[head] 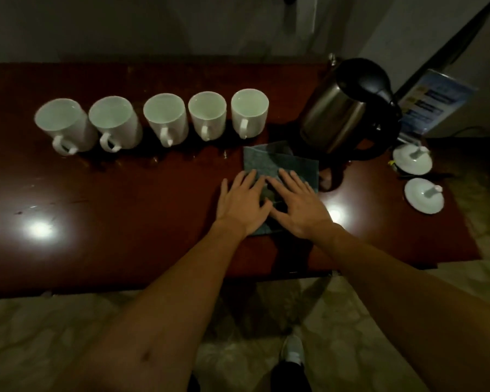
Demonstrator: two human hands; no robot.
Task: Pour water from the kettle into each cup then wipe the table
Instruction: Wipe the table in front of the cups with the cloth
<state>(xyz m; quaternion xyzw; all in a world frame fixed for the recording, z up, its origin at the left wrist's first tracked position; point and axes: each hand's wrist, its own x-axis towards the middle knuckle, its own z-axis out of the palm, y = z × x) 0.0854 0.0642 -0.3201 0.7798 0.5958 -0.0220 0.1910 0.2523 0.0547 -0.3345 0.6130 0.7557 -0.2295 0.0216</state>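
Note:
Several white cups (165, 117) stand in a row along the back of the dark red table (111, 199), handles toward me. A steel kettle (343, 111) with a black lid and handle stands at the right end of the row. A grey-green cloth (277, 162) lies flat on the table in front of the kettle. My left hand (242, 202) and my right hand (297, 205) both press flat on the near part of the cloth, fingers spread, side by side. Water drops glint on the table in front of the cups.
Two white cup lids (412, 159) (423, 195) lie near the table's right edge. A blue printed card (433, 100) stands behind the kettle at the right. The wall runs along the table's back edge. The tiled floor and my shoe (293, 349) show below the front edge.

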